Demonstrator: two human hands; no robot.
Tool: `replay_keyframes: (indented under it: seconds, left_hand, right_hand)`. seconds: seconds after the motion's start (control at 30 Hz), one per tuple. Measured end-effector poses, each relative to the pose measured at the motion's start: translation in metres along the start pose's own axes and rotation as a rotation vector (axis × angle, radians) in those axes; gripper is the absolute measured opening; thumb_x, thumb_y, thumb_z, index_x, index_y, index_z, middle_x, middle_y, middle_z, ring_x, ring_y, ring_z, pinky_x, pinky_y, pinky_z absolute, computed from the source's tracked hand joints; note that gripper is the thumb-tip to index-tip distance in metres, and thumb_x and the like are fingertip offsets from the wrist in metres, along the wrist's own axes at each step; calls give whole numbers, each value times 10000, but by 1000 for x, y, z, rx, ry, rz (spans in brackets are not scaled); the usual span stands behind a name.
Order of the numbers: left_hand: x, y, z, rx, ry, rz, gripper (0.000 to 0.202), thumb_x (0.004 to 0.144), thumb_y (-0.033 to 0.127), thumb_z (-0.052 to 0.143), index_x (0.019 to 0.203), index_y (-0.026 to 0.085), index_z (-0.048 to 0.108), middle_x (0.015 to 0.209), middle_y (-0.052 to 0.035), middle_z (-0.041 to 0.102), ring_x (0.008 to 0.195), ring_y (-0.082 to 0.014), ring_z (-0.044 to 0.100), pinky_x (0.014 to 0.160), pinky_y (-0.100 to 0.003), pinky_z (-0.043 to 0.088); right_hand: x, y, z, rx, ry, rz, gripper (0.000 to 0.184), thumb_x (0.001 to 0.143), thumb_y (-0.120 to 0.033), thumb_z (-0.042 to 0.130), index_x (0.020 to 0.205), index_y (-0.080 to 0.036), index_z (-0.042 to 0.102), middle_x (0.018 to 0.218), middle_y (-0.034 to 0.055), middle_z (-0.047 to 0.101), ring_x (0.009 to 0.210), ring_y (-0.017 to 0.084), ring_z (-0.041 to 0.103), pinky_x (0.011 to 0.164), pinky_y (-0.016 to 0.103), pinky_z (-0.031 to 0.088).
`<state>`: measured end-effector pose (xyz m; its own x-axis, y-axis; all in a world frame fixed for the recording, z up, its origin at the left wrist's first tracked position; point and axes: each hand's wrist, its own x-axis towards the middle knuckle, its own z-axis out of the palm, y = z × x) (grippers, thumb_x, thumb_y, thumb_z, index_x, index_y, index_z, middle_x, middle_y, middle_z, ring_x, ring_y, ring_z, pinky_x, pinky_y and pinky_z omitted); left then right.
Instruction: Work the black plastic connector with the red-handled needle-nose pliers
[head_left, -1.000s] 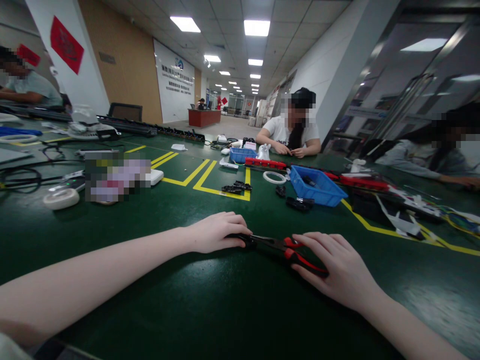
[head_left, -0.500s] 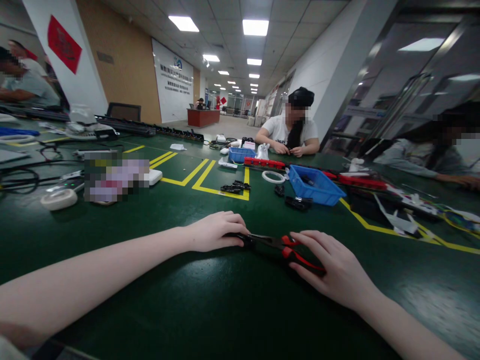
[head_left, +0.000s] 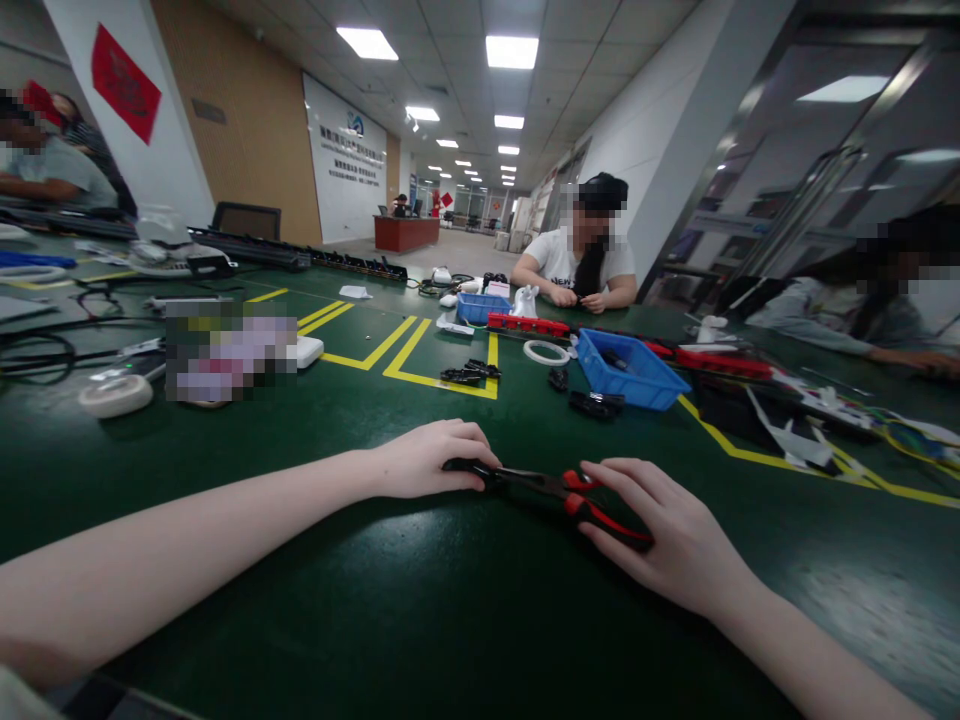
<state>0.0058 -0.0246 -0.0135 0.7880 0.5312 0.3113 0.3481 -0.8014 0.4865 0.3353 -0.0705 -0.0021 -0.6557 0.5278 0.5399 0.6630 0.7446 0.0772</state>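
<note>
Red-and-black long-nose pliers (head_left: 574,490) are in my right hand (head_left: 667,535), its fingers and thumb around the two handles. Their jaws point left, reaching a small black part (head_left: 472,467) that my left hand (head_left: 439,460) pinches between thumb and fingers. The jaw tips meet the part's right end; whether they clamp it cannot be made out. My left fingers cover some of the black part. Beyond my hands, similar black parts (head_left: 471,373) lie on the green table (head_left: 360,620), and another black part (head_left: 596,404) lies near a blue bin (head_left: 634,372).
A white ring (head_left: 546,353) and a smaller blue bin (head_left: 484,308) stand farther back. Red strips (head_left: 529,325) run toward the right. A blurred-out phone-like object (head_left: 232,360) and a white roll (head_left: 116,396) lie at left. A person (head_left: 577,250) sits across the table; another person (head_left: 847,300) is at right.
My left fingers have shifted slightly, so more of the black part shows beneath them. The pliers and my right hand stay nearly in place.
</note>
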Motion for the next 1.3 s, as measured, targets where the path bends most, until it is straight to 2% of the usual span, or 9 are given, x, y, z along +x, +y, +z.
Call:
replay_keyframes:
  seconds: [0.27,0.63,1.0,1.3]
  left_hand:
    - [1,0,1,-14,13,-9,195,940,225,672,1130,190,657,1156,-72,642,1070,-219,606,931,-374,488]
    - [2,-2,-2,-140,13,-10,234,926,216,685,1160,202,684,1150,-74,635,1080,-215,609,956,-367,485]
    - [2,-3,-2,-129,-5,-15,244,929,212,684,1173,210,689,1167,-72,634,1099,-220,599,957,-366,478]
    - [2,-3,-2,-130,0,-21,240,929,227,686,1168,197,694,1171,-81,638,1093,-225,603,963,-374,470]
  right_hand:
    - [1,-1,3,-42,14,-31,435,918,-385,630,1305,-199,561,1134,131,669,962,262,668,805,403,576]
    - [2,-1,3,-58,10,-26,375,925,-396,615,1243,-205,563,1083,111,702,916,253,676,761,391,546]
    - [3,-1,1,20,-17,8,391,922,-378,615,1275,-219,558,1122,116,678,983,264,661,812,408,548]
    - [1,-2,4,1,-8,-19,391,918,-385,627,1253,-189,576,1090,119,683,938,253,660,787,392,548]
